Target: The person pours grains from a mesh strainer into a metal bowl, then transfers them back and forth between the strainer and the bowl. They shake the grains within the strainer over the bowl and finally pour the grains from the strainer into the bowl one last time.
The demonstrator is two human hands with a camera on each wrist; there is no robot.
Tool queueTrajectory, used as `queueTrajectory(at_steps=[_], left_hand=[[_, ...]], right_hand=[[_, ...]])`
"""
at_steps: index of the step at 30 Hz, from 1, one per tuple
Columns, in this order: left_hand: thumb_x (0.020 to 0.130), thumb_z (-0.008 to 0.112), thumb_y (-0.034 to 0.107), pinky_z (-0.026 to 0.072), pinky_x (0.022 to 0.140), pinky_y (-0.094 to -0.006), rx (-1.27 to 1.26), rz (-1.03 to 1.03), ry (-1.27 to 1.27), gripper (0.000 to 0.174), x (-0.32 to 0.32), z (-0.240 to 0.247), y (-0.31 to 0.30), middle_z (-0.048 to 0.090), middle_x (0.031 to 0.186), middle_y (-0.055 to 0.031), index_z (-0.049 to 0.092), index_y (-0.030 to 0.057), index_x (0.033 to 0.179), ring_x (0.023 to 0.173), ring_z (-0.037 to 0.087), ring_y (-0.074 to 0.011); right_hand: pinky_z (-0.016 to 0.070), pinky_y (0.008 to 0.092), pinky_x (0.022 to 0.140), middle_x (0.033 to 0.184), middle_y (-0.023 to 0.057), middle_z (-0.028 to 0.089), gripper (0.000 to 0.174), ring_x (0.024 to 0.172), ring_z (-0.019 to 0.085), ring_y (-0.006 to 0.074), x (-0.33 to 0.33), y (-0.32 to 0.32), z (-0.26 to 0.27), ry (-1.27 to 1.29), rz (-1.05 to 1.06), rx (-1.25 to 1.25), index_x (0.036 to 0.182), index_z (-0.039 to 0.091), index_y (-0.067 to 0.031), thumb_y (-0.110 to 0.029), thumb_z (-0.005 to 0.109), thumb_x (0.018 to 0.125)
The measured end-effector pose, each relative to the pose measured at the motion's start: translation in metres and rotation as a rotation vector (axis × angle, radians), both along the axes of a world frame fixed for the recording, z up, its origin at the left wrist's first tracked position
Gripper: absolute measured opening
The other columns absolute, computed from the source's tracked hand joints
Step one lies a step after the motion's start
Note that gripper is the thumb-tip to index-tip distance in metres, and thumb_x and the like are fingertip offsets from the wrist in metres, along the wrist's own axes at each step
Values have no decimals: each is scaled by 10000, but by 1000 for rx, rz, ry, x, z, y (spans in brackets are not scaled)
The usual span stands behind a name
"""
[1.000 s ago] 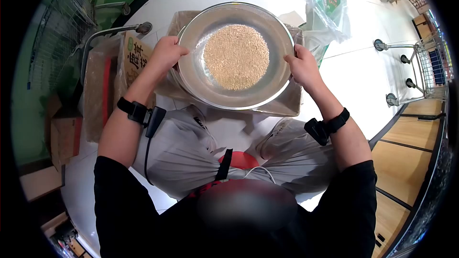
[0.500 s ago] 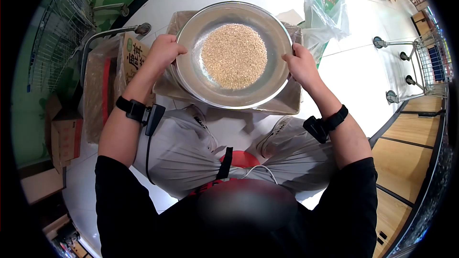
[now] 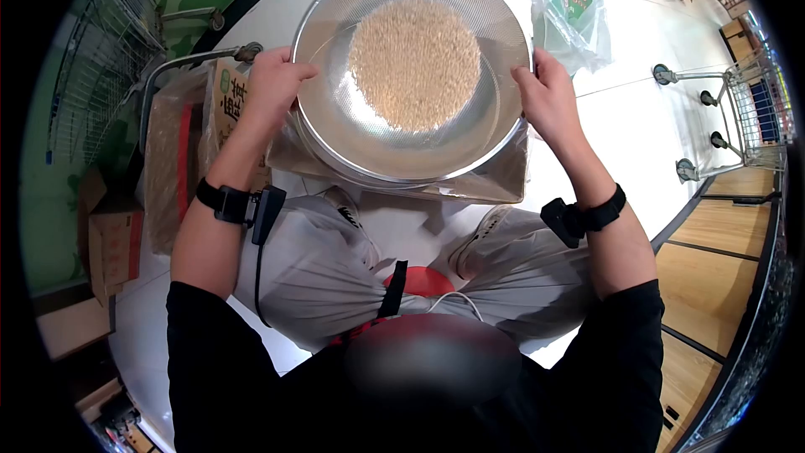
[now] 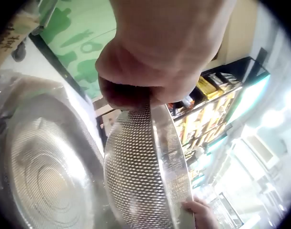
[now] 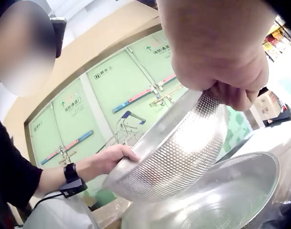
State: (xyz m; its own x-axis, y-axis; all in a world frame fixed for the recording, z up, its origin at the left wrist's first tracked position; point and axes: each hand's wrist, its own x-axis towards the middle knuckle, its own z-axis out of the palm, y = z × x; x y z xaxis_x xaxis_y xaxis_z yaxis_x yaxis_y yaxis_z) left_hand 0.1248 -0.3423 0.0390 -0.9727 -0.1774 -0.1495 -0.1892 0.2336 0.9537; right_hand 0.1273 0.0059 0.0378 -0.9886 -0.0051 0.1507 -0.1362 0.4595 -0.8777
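Note:
Both hands hold a wide steel mesh sieve (image 3: 331, 42) with a round bed of pale tan grains (image 3: 411, 63), blurred, across its bottom. My left hand (image 3: 275, 88) grips the rim on the left, thumb over the edge. On the opposite side the right hand (image 3: 549, 99) grips the rim likewise. In the right wrist view the sieve tilts above a second shiny perforated basin (image 5: 231, 191). This lower basin sits over a plastic-lined box (image 3: 495, 180) and is mostly hidden by the sieve in the head view.
A clear and green plastic bag (image 3: 570, 17) lies on the floor at the upper right. To the left stands a printed carton (image 3: 226, 101) beside shopping cart wheels. Another cart (image 3: 755, 109) is at the far right, near wooden cabinets (image 3: 696, 277).
The sieve has risen toward the head camera, and both hands have moved up and slightly apart with it. The grains have gone from sharp to blurred.

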Motion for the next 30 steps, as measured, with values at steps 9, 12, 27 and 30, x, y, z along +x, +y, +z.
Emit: queueTrajectory(at_steps=[9,12,27,30], left_hand=[[686,651,-1,376,381,-346,-129,-20,-133,91,4,-32,15,556,571,-117,592,-65,712,430,525,-196],[691,647,-3,386,389,-357,-44,18,-51,84,22,-37,12,559,574,-114,585,-58,699,454,548,-196],[666,655,8,411,410,-338,-103,-153,-375,110,34,-26,9,562,546,-105,608,-89,690,450,555,-197],[669,656,13,412,411,-338,-201,-124,-270,107,22,-37,11,574,552,-111,620,-81,705,452,556,-189]], right_hand=[[479,421,687,732,240,610,216,696,625,354,-17,18,-32,-157,-13,167,855,602,61,-141,557,794],[487,410,680,734,228,624,214,700,641,326,6,21,-10,-154,-10,129,871,612,59,-132,556,793],[491,416,679,716,247,607,195,723,644,353,20,20,-19,-497,33,255,843,588,74,-110,544,793],[491,414,672,702,237,605,198,712,644,350,8,16,-13,-342,6,222,850,591,74,-111,544,795]])
